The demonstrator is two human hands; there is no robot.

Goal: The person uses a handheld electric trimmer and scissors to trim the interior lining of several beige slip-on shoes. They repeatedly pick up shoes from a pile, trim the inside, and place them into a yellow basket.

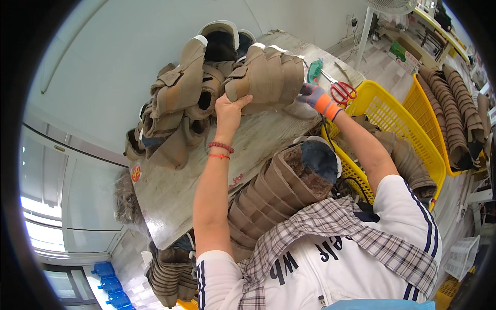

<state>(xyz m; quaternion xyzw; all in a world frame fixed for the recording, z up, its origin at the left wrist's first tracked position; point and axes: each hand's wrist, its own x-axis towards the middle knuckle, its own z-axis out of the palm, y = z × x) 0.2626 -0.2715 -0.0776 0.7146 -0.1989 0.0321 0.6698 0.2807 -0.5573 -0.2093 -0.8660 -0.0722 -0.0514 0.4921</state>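
A nested stack of brown suede-like boot uppers (266, 77) is lifted just above the tabletop. At its left end my bare left hand (232, 113) is closed round the edge, thumb on the near side. My right hand (316, 98), in a grey and orange glove, grips the right end; the stack partly hides its fingertips. A heap of similar uppers (175, 111) with fleecy insides lies just left of the stack. Across my lap rests another long nested stack of uppers (279, 191), with dark blue lining at its open end.
Red-handled scissors (342, 92) and a green bottle-like item (314, 71) lie on the worn table (181, 201). Right of me, a yellow basket (408, 124) holds more uppers. Beyond it stands another yellow basket (421, 108) with rolled stacks. A white wall borders the far side.
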